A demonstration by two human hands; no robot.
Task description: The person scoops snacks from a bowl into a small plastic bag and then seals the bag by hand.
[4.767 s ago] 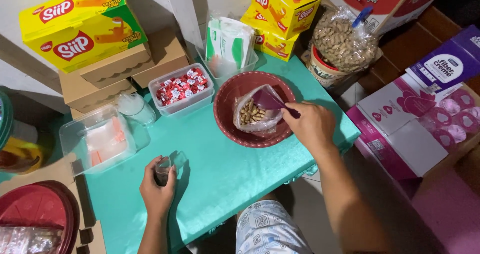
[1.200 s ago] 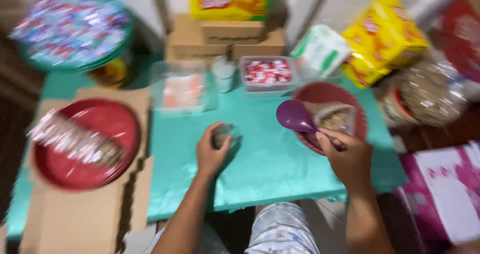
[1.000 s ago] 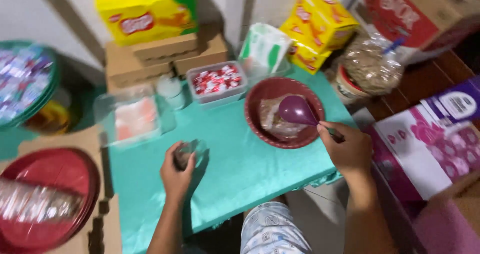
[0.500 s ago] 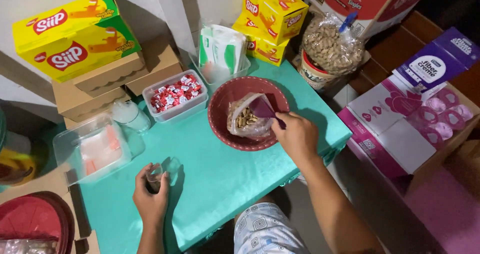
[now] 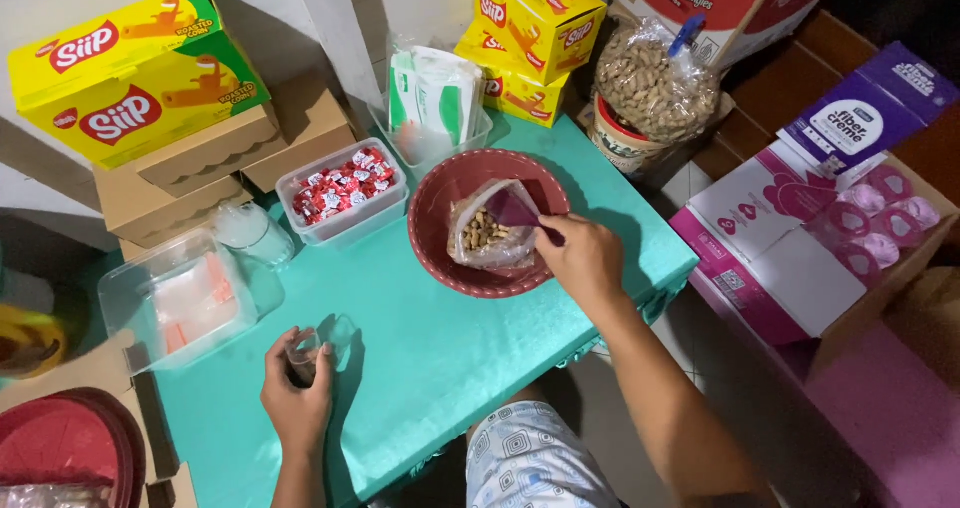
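Observation:
My right hand (image 5: pixel 585 261) grips the handle of a purple scoop (image 5: pixel 515 209) whose head is dipped into an open clear bag of peanuts (image 5: pixel 483 236). The bag lies inside a dark red bowl (image 5: pixel 440 183) on the teal table (image 5: pixel 430 348). My left hand (image 5: pixel 298 396) is closed around a small clear plastic cup (image 5: pixel 302 353) standing on the table near the front left.
A clear tub of red-wrapped candies (image 5: pixel 342 188), a clear box with orange-white contents (image 5: pixel 185 303) and a tub of white-green packets (image 5: pixel 435 103) sit at the back. Yellow snack boxes (image 5: pixel 135 68), brown cartons, a large bag of peanuts (image 5: pixel 655 83) and a pink-white carton (image 5: pixel 800 238) surround the table.
The view swung left toward the red trays and back. My right hand carried the scoop above the bowl, then lowered it into the peanut bag. My left hand kept the cup.

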